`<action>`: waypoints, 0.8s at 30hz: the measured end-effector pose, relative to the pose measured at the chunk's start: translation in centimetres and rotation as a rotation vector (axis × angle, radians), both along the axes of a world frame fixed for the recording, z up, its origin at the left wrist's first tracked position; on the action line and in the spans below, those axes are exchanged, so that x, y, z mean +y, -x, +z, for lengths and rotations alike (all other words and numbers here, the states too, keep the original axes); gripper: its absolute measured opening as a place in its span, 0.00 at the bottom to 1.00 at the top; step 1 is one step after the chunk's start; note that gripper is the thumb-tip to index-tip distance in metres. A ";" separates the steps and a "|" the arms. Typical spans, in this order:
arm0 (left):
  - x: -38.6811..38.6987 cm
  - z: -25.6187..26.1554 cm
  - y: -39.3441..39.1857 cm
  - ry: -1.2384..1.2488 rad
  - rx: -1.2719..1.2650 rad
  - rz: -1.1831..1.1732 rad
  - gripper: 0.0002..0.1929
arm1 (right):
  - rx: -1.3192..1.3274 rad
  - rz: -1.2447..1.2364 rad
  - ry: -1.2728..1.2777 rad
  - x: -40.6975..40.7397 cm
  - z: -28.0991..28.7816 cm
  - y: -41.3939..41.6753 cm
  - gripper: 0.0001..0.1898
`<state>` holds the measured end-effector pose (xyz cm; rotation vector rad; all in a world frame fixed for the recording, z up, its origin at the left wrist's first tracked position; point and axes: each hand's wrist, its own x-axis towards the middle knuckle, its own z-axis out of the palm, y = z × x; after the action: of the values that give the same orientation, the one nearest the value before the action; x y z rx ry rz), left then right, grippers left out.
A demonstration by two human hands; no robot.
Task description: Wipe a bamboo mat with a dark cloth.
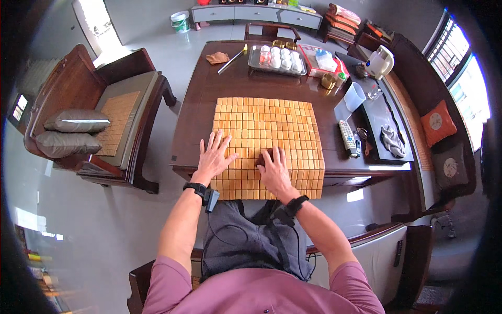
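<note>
A bamboo tile mat [270, 121] lies on the dark wooden table [196, 117], its near part hanging over the front edge. My left hand [213, 157] rests flat with spread fingers across the mat's left edge. Toward the mat's near middle, my right hand [275, 172] presses on a dark brown object [263, 157], perhaps a brush or a cloth. My fingers cover most of it, so its exact kind is unclear. Both wrists wear black straps, and a small grey device sits on the left one.
Behind the mat stand a metal tray [257, 67] of white cups, a brown cloth [217, 58] and a stick [232, 62]. To the right are a remote control [347, 135], a translucent plastic container [355, 96], a black tea tray [388, 117] and an electric kettle [379, 62]. A wooden armchair [145, 98] stands left.
</note>
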<state>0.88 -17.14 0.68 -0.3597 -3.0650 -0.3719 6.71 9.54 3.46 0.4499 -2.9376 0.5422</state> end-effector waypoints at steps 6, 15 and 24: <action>1.3 -0.9 -0.2 -0.004 0.077 -0.013 0.48 | 0.092 0.279 0.029 1.8 -0.1 3.0 0.29; 1.4 0.2 0.0 -0.047 0.065 -0.003 0.48 | 0.312 -0.079 -0.203 0.8 -2.8 25.4 0.19; 2.1 0.0 0.5 -0.077 0.073 0.032 0.48 | 0.047 -0.262 -0.079 1.6 -1.2 26.9 0.15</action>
<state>0.43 -15.05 0.69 -0.3137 -2.9712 -0.4636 -20.20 11.09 2.28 0.0799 -2.9160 0.3774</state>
